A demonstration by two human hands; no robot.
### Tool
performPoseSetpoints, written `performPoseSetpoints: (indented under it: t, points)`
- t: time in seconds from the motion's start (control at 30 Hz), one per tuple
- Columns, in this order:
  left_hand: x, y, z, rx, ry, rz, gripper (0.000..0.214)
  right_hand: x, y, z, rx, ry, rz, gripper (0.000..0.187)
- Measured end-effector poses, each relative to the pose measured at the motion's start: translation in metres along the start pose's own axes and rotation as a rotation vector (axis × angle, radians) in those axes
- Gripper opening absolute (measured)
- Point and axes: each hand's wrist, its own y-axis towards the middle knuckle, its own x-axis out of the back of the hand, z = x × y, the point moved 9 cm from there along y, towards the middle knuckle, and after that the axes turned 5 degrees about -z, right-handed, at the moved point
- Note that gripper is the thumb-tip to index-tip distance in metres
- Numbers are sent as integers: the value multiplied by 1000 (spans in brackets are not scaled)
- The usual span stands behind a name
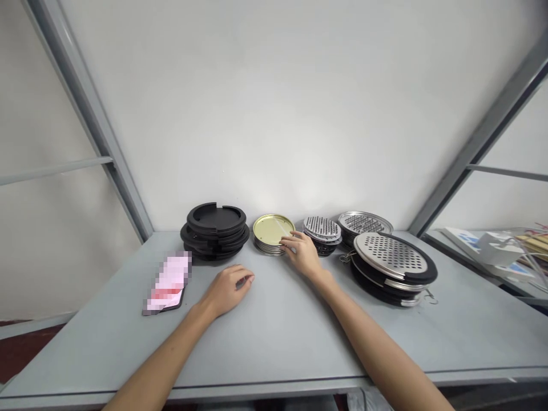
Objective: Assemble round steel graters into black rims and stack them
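My left hand (229,290) rests on the grey table with its fingers curled in toward the thumb, and nothing shows in it. My right hand (303,253) reaches forward, fingers apart, to the right edge of a stack of round gold-coloured metal lids (270,229). Its fingertips overlap the rim; whether they press on it I cannot tell. Just right of that hand stands a stack of small round perforated metal plates (322,227). Behind my left hand is a stack of black round rings or trays (216,220), the top one with a notch in its rim.
Larger perforated silver discs with black rims (391,255) are stacked at the right, with wire clips beside them. Behind them sit more silver perforated plates (363,221). A phone (171,282), its screen blurred, lies at the left. Grey frame posts (92,103) flank the white wall.
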Motion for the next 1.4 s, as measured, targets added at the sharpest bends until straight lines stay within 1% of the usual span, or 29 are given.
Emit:
performPoseSetpoints:
  t: [0.17,0.3,0.47,0.53,0.6,0.7,0.77,0.83,0.93,1.07,1.27,1.4]
  points:
    - [-3,-1,-1,5,-11,33,19,3,6,-12,-94,72,3,11]
    - [-3,0,1,21,0,41,19,3,11,-9,-44,143,40,12]
    - [-6,1,0,31,12,65,20,7,14,-3,4,136,44,12]
    - [-7,1,-1,23,5,60,19,10,14,1,42,119,19,14]
    - [-6,1,-2,11,1,48,20,16,15,3,64,107,-42,16]
    - [-4,2,-2,4,-1,21,21,28,15,1,43,132,-165,18]
    - [-2,2,-1,8,2,3,21,32,16,1,33,141,-204,17]
    - [-1,1,0,9,6,-3,21,29,16,4,55,118,-163,16]
    - [-2,1,0,8,9,4,20,17,14,13,125,46,-56,18]
    - [-1,2,-1,15,7,-9,21,8,8,18,205,-44,-38,24]
    - [1,3,-3,17,7,-13,20,1,4,8,166,-11,-2,21]
    - [1,2,-4,9,-1,-12,19,-3,6,8,147,-29,11,19]
